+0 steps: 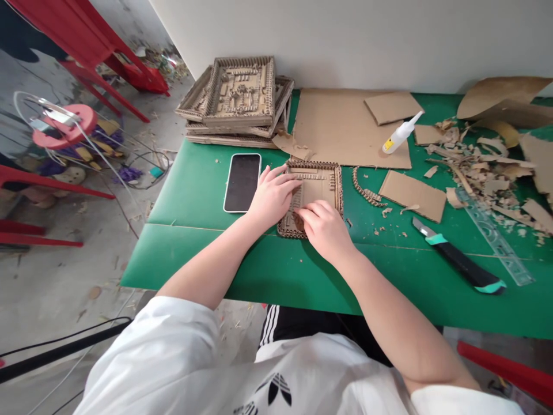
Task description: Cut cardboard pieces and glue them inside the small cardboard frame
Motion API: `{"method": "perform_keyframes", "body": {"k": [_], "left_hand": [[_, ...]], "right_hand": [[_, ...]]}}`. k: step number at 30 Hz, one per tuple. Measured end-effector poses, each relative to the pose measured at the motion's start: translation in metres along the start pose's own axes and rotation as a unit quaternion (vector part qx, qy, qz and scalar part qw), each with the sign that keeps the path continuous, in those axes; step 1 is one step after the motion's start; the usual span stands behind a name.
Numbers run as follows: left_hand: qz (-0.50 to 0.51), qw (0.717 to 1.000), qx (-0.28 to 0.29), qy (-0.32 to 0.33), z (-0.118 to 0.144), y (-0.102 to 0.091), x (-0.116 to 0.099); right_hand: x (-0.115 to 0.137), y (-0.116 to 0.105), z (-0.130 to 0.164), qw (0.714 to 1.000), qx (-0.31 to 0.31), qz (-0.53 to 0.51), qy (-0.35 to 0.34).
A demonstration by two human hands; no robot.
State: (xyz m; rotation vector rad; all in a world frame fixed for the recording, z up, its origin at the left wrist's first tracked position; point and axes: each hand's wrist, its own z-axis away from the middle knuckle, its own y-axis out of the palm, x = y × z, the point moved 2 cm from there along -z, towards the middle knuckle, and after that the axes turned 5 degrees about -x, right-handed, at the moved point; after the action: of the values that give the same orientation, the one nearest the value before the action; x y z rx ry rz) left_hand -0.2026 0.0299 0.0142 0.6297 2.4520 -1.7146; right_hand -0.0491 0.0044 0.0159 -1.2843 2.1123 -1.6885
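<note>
A small square cardboard tray [338, 199] with a corrugated rim lies in front of me on the green tabletop. My left hand [274, 195] reaches over its left rim, fingers spread and fingertips resting at the inner left side. Inside the tray my right hand [325, 227] is closed in a pinch, its fingertips at the lower end of a ribbed cardboard strip [296, 199]. That strip runs along the inner left side, between both hands' fingertips. More ribbed strips line the tray's upper and right inner sides. Part of the tray floor is hidden under my hands.
Left of the tray lies a phone [242, 183]. Behind it are stacked finished-looking cardboard trays [242, 92]. To the right are a curved ribbed strip [365, 187], glue bottle [401, 134], cardboard piece [413, 195], utility knife [460, 259], clear ruler [496, 239] and paper scraps [488, 161].
</note>
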Motion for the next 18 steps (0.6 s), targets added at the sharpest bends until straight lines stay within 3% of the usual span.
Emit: {"method": "perform_keyframes", "body": {"k": [6,9,12,14,16,18], "left_hand": [[-0.009,1.000,0.022,0.018,0.002,0.004,-0.002],[-0.003,1.000,0.017,0.008,0.002,0.004,-0.003],[-0.004,1.000,0.016,0.005,0.003,0.003,-0.007],[-0.009,1.000,0.017,0.002,0.002,0.003,-0.010],[-0.009,1.000,0.015,-0.005,0.002,0.004,-0.013],[0.006,1.000,0.015,-0.011,0.001,0.005,-0.016]], "right_hand": [[0.002,-0.003,0.000,1.000,-0.016,-0.021,0.005],[-0.005,-0.010,0.000,0.998,-0.053,-0.032,0.005],[-0.034,-0.025,0.003,0.993,-0.105,-0.017,0.044],[-0.063,-0.038,0.008,0.983,-0.141,0.025,0.117],[-0.087,-0.048,0.015,0.972,-0.136,0.076,0.176],[-0.100,-0.054,0.022,0.968,-0.134,0.106,0.182]]}}
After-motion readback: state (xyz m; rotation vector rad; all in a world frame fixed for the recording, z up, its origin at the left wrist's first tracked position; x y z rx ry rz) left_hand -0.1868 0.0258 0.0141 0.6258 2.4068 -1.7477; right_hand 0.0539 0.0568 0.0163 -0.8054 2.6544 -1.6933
